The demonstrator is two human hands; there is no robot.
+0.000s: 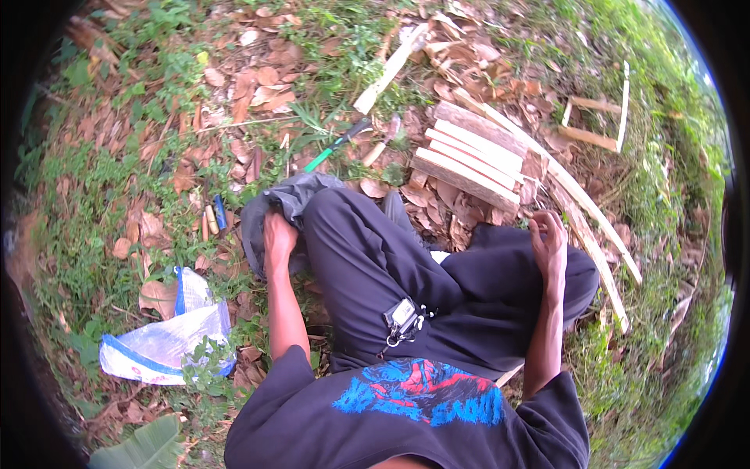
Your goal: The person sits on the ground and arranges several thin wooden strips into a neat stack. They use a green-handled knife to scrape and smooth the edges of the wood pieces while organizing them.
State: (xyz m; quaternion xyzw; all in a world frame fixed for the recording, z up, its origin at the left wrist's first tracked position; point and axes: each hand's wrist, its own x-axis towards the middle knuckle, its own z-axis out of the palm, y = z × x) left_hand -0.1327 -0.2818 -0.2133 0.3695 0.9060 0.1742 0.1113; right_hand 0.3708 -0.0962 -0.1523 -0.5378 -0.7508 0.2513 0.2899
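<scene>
Seated, legs folded in dark trousers [375,258], the person has both forearms reaching forward from the lower edge. Left hand [279,234]: arm nearly straight, fingers curled down into a grey cloth bag [285,199] that lies on the ground against the left knee; the hand grips or presses the fabric, cannot tell which. Right hand [549,238]: elbow bent, hand raised over the right knee, fingers loosely curled around something thin, too small to identify.

Count, largest first: one stack of split wood slats [473,160], about five pale flat pieces lying side by side, just ahead of the knees; two long thin strips [582,215] running from the stack down to the right; one single pale slat [391,69] farther ahead; one white and blue plastic sack [168,336], crumpled, at the left; one green-handled tool [337,144] on the leaf litter between bag and stack.

Bag: grey, soft, creased, mouth toward the hand.
</scene>
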